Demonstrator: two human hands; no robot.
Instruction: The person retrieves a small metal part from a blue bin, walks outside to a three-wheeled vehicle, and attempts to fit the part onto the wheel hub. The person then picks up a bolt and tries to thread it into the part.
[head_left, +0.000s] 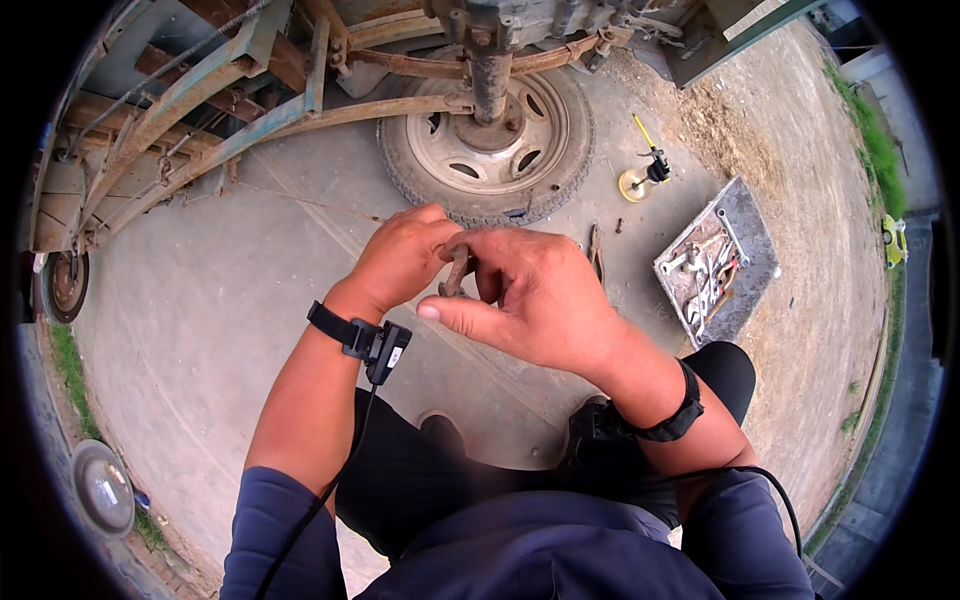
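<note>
A small, rusty, curved metal piece (457, 271) shows between my two hands, in front of the wheel. My left hand (405, 255) is closed at its far end, with the fingertips partly hidden. Curled over the same piece from the right is my right hand (540, 295), its thumb stretched out below. The exact kind of the piece cannot be made out. Beyond the hands a wheel with a worn tyre (400, 165) lies beneath a rusty axle shaft (490, 88).
A rusty vehicle frame (215, 150) overhangs at the upper left. To the right are an oil can (634, 184) with a yellow spout, pliers (597, 252), a small bolt (619, 225) and a grey metal tray (752, 258) of wrenches. A round metal dish (103, 490) sits lower left.
</note>
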